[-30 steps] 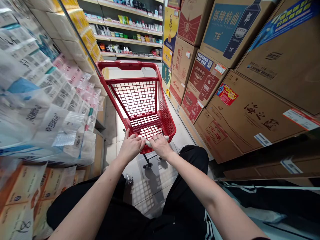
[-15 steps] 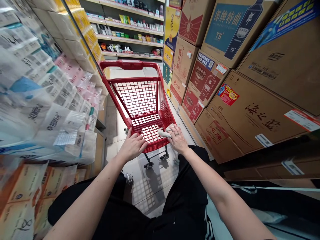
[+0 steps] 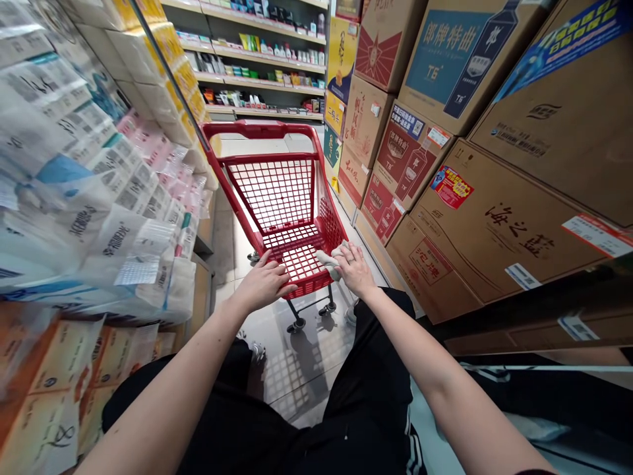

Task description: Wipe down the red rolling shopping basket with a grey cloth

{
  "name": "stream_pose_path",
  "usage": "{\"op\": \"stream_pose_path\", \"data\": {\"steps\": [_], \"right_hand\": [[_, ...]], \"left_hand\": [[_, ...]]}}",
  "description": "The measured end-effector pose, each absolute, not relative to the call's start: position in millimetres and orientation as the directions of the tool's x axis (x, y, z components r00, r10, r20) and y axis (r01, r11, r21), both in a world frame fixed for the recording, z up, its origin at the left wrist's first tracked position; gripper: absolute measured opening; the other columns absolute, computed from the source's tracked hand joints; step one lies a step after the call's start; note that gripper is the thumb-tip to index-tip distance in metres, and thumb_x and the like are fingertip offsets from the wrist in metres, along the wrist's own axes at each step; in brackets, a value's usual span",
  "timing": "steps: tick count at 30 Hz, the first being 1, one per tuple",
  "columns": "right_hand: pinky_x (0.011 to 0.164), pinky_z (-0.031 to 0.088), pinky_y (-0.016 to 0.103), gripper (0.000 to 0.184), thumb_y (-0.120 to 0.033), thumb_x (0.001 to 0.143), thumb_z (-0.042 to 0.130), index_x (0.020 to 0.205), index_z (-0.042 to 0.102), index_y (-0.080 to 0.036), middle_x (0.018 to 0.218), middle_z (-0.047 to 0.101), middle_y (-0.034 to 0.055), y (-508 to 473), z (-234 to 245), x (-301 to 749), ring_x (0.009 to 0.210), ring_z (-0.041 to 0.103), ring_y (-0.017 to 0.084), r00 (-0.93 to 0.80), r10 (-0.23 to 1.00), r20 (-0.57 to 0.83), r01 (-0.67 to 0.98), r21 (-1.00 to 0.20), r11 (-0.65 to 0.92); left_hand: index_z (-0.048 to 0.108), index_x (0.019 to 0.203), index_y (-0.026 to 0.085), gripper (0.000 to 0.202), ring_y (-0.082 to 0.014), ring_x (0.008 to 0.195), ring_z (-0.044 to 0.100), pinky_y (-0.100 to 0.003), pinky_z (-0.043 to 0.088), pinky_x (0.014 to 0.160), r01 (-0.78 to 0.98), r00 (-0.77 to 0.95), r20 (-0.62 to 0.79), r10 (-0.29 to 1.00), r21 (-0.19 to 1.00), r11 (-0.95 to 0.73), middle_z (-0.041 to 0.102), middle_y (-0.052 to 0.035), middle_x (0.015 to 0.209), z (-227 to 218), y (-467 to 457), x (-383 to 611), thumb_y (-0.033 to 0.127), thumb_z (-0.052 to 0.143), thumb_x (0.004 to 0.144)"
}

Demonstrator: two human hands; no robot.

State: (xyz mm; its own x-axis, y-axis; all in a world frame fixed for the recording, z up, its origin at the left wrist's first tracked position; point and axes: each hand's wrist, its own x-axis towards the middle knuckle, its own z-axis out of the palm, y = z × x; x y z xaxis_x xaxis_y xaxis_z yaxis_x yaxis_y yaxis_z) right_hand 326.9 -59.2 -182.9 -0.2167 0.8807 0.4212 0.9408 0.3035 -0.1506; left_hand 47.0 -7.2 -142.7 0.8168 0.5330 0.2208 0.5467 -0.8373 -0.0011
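Observation:
A red shopping cart [image 3: 277, 158] with a plastic grid basket stands in front of me, its long handle bar on the far side. On the near left corner of its rim lies my left hand [image 3: 264, 284], fingers stretched out and holding nothing. My right hand [image 3: 355, 269] is at the near right corner, its fingers pressed over a pale, crumpled cloth [image 3: 329, 262] against the rim. Part of the cloth is hidden under the fingers. The cart's basket holds nothing that I can see.
Stacked cardboard cartons [image 3: 519, 218] wall the right side. Wrapped paper packs [image 3: 109, 198] are piled on the left, with orange packs [image 3: 54, 382] below. Shelves of bottles and tubes [image 3: 262, 59] stand beyond the cart. Pale floor tiles [image 3: 291, 376] lie beneath it.
My right hand has shifted slightly along the right rim with the cloth, which now shows more bunched up. My left hand stays at the left corner, and the view has turned slightly.

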Motion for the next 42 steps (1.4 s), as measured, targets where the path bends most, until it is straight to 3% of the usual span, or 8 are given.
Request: {"op": "stream_pose_path", "data": {"steps": [7, 10, 14, 20, 26, 30, 35, 42], "right_hand": [[0.11, 0.031, 0.049, 0.04, -0.024, 0.096, 0.031, 0.128, 0.052, -0.013, 0.149, 0.029, 0.0114, -65, -192, 280, 0.143, -0.005, 0.029, 0.194, 0.901, 0.388, 0.891, -0.453, 0.003], [0.106, 0.037, 0.05, 0.042, -0.022, 0.095, 0.032, 0.133, 0.048, -0.014, 0.152, 0.021, 0.0123, -74, -197, 257, 0.143, -0.009, 0.032, 0.239, 0.9, 0.365, 0.87, -0.493, -0.031], [0.108, 0.034, 0.049, 0.044, -0.019, 0.095, 0.035, 0.138, 0.043, -0.016, 0.156, 0.011, 0.0096, -81, -203, 254, 0.142, -0.01, 0.032, 0.189, 0.899, 0.395, 0.896, -0.445, 0.007], [0.112, 0.027, 0.048, 0.049, -0.019, 0.094, 0.038, 0.143, 0.034, -0.012, 0.156, 0.009, 0.0134, -70, -205, 291, 0.143, -0.004, 0.029, 0.121, 0.886, 0.447, 0.927, -0.37, 0.061], [0.102, 0.04, 0.039, 0.052, -0.019, 0.095, 0.032, 0.147, 0.025, -0.016, 0.156, -0.001, 0.0155, -63, -211, 281, 0.141, 0.02, 0.028, 0.348, 0.852, 0.391, 0.783, -0.621, -0.035], [0.102, 0.039, 0.039, 0.051, -0.026, 0.096, 0.03, 0.146, 0.027, -0.015, 0.152, 0.018, 0.0201, -73, -215, 241, 0.137, 0.032, 0.027, 0.569, 0.776, 0.273, 0.575, -0.806, -0.138], [0.1, 0.038, 0.039, 0.052, -0.032, 0.094, 0.035, 0.14, 0.037, -0.007, 0.137, 0.044, 0.0232, -92, -221, 195, 0.128, 0.043, 0.027, 0.617, 0.764, 0.188, 0.431, -0.893, -0.128], [0.087, 0.043, 0.036, 0.03, -0.024, 0.086, 0.04, 0.102, 0.061, -0.01, 0.099, 0.064, 0.0181, -61, -225, 239, 0.1, 0.057, 0.027, 0.778, 0.618, 0.116, 0.309, -0.927, -0.215]], "left_hand": [[0.062, 0.065, 0.021, 0.039, -0.02, 0.08, 0.053, -0.042, 0.029, 0.1, 0.573, 0.804, 0.23, 0.549, -0.053, -0.818, 0.059, -0.0048, 0.071, -146, -6, 67, 0.045, 0.041, 0.089], [0.061, 0.064, 0.021, 0.039, -0.0205, 0.08, 0.052, -0.042, 0.031, 0.096, 0.571, 0.8, 0.24, 0.549, -0.026, -0.82, 0.058, -0.0052, 0.071, -146, -7, 67, 0.045, 0.042, 0.089], [0.062, 0.064, 0.021, 0.041, -0.0203, 0.079, 0.052, -0.042, 0.032, 0.095, 0.561, 0.806, 0.232, 0.545, -0.006, -0.828, 0.059, -0.005, 0.07, -143, -8, 64, 0.046, 0.041, 0.089], [0.062, 0.064, 0.021, 0.044, -0.0187, 0.077, 0.05, -0.042, 0.031, 0.095, 0.556, 0.815, 0.192, 0.546, 0.002, -0.831, 0.059, -0.0034, 0.069, -137, -9, 67, 0.047, 0.038, 0.09], [0.061, 0.063, 0.021, 0.04, -0.0185, 0.079, 0.051, -0.042, 0.029, 0.098, 0.576, 0.799, 0.2, 0.567, 0.019, -0.817, 0.059, -0.0028, 0.071, -140, -9, 73, 0.043, 0.041, 0.089], [0.06, 0.062, 0.021, 0.038, -0.0188, 0.08, 0.051, -0.043, 0.027, 0.099, 0.599, 0.779, 0.209, 0.592, 0.035, -0.8, 0.059, -0.0028, 0.07, -141, -11, 74, 0.042, 0.042, 0.088], [0.06, 0.061, 0.021, 0.035, -0.0193, 0.078, 0.051, -0.043, 0.028, 0.099, 0.601, 0.777, 0.206, 0.595, 0.038, -0.798, 0.059, -0.0032, 0.069, -139, -14, 70, 0.043, 0.045, 0.084], [0.06, 0.065, 0.022, 0.021, -0.0201, 0.082, 0.052, -0.043, 0.028, 0.101, 0.582, 0.802, 0.171, 0.573, -0.007, -0.813, 0.06, -0.0027, 0.072, -140, -13, 65, 0.035, 0.051, 0.078]]}}
